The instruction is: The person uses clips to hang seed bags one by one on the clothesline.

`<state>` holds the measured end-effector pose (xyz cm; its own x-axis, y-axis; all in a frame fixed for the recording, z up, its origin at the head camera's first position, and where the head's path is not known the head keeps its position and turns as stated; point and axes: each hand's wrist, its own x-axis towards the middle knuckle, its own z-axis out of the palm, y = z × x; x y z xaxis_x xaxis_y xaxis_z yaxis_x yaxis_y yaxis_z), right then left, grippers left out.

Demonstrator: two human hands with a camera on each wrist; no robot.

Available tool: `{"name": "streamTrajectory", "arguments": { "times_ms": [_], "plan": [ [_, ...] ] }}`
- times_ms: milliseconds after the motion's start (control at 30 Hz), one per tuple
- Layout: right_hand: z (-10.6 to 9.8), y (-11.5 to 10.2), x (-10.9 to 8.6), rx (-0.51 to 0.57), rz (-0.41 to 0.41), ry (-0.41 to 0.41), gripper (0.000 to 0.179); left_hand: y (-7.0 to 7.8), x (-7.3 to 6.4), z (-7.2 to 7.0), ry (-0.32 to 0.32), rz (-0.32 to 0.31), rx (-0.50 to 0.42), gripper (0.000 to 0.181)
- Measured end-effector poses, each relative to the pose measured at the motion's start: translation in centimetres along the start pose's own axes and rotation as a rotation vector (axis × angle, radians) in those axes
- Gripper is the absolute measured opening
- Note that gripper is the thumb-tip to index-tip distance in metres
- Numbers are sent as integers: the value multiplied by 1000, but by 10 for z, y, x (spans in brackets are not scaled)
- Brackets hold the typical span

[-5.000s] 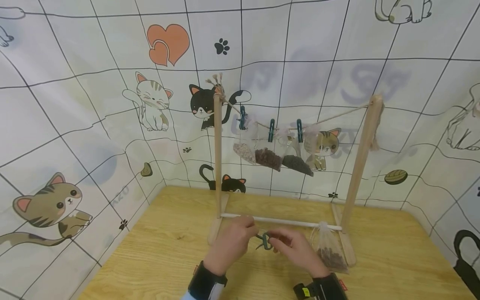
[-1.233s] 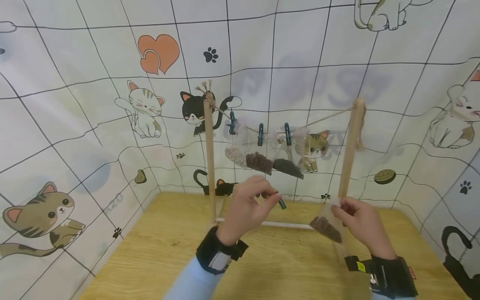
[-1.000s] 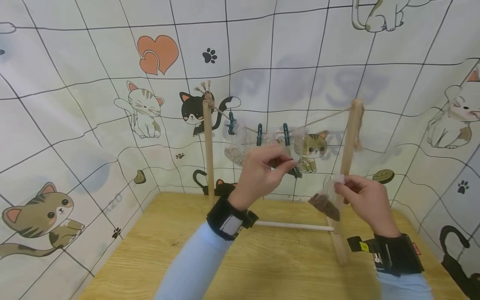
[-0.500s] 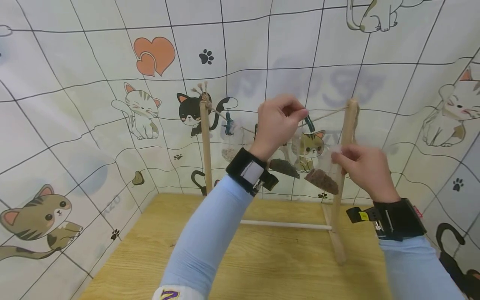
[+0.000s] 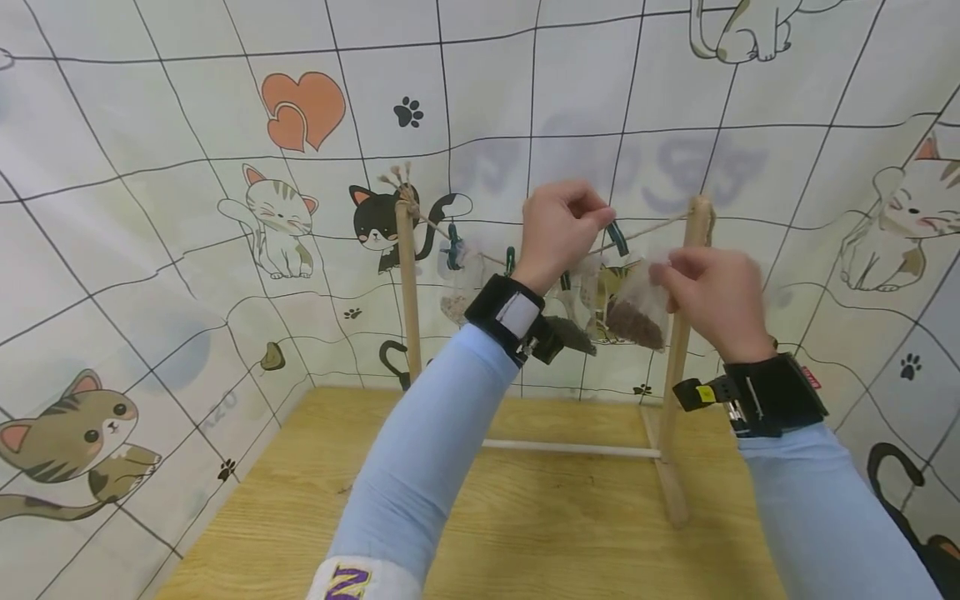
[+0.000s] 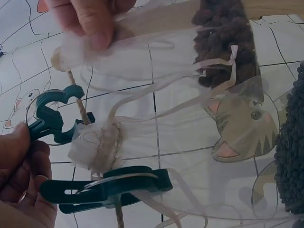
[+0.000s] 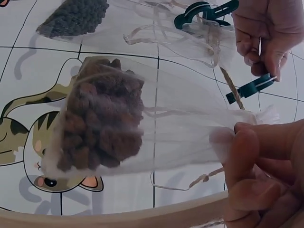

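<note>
My left hand [image 5: 558,229] pinches the handles of a dark green spring clip [image 6: 52,116] up at the rope [image 5: 660,227]. In the left wrist view the clip's jaws are spread, with the rope passing between them. Just to the right, my right hand [image 5: 716,296] pinches the gathered top of a sheer white drawstring bag [image 7: 185,123] between thumb and fingers. Reddish-brown stones [image 7: 102,128] fill its lower end. The bag's neck is close to the rope, below and right of the held clip. Beside it, another green clip [image 6: 114,185] grips a bag of dark pellets [image 5: 570,335] on the rope.
A wooden stand carries the rope between a left post [image 5: 408,292] and a right post [image 5: 678,358]. Its white crossbar [image 5: 570,448] runs low above the wooden table [image 5: 585,525]. A bag of pale stones [image 5: 453,308] hangs at left; my left forearm hides another. Cat-patterned sheeting surrounds the table.
The stone bag has gone from the table up to the rope in my right hand. My left hand has carried the clip up to the rope; lately the bag has come slightly higher and left.
</note>
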<state>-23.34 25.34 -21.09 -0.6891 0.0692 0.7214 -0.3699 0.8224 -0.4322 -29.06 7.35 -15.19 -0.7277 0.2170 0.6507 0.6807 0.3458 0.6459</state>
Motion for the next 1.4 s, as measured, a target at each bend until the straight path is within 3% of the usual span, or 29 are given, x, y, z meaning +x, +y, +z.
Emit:
{"name": "streamTrajectory", "arguments": {
  "times_ms": [400,667,900,1133,1400],
  "plan": [
    [9,-12,19,97,13,10,21,-1,4,4,-77,-113,46,6],
    [10,-13,25,175,86,-6,21,-5,3,10,-97,-108,46,5],
    [9,-11,26,166,132,-21,24,1,4,11,-199,-67,214,17],
    [8,-9,26,171,152,-48,24,6,4,5,-281,-99,273,31],
    [5,-8,24,143,127,-78,27,9,2,1,-348,-78,355,41]
  ]
}}
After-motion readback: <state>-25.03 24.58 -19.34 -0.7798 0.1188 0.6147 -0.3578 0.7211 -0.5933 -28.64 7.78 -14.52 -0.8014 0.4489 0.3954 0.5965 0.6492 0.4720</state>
